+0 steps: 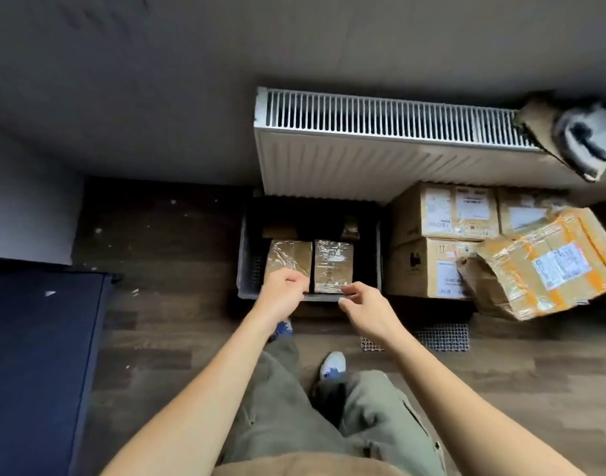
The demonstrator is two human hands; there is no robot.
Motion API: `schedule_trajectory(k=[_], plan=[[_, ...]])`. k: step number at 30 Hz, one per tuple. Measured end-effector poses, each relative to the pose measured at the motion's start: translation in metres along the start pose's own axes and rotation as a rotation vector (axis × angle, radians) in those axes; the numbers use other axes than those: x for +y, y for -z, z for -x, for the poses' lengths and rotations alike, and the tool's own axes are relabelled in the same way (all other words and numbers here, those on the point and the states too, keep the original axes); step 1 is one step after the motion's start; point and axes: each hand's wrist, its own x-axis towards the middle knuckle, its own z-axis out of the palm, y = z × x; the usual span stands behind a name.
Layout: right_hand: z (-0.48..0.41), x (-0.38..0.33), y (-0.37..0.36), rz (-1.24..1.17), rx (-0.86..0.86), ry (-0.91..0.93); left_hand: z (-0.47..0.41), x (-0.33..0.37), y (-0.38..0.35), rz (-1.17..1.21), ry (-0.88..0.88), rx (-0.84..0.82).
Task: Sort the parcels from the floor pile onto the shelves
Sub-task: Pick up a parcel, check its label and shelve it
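Observation:
Two small brown parcels wrapped in clear tape lie side by side in a dark plastic crate (pixel 378 255) on the floor under a radiator: the left parcel (pixel 291 257) and the right parcel (pixel 333 264). My left hand (pixel 283 291) is at the near edge of the left parcel with its fingers curled; whether it grips the parcel is hidden. My right hand (pixel 362 305) hovers at the near right corner of the right parcel, over the crate's front rim, fingers loosely bent and holding nothing. Darker parcels lie at the crate's back.
Stacked cardboard boxes (pixel 442 242) stand right of the crate, with a crumpled taped box (pixel 548 266) leaning on them. A white radiator (pixel 380 146) overhangs the crate. A dark blue cabinet (pixel 37 355) is at the left. A floor grille (pixel 442 337) lies near my feet.

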Motion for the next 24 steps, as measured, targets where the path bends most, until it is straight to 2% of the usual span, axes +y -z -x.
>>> schedule_trajectory(k=[4,7,10,15,19,24], plan=[[-0.087,0.01,-0.016,-0.131,-0.015,-0.083,-0.067,-0.007,0.002,0.111,0.119,0.058],[-0.164,0.051,-0.044,-0.225,-0.052,-0.147,-0.12,-0.031,-0.006,0.154,0.203,0.076],[-0.232,0.091,-0.069,-0.192,-0.141,-0.186,-0.172,-0.063,-0.02,0.187,0.276,0.093],[-0.31,0.098,-0.067,0.071,-0.138,-0.206,-0.242,-0.106,-0.052,0.254,0.411,0.059],[-0.387,0.108,-0.054,0.359,-0.094,-0.086,-0.286,-0.128,-0.073,0.239,0.419,0.038],[-0.467,0.111,-0.039,0.724,-0.109,-0.026,-0.324,-0.145,-0.092,0.211,0.434,0.022]])
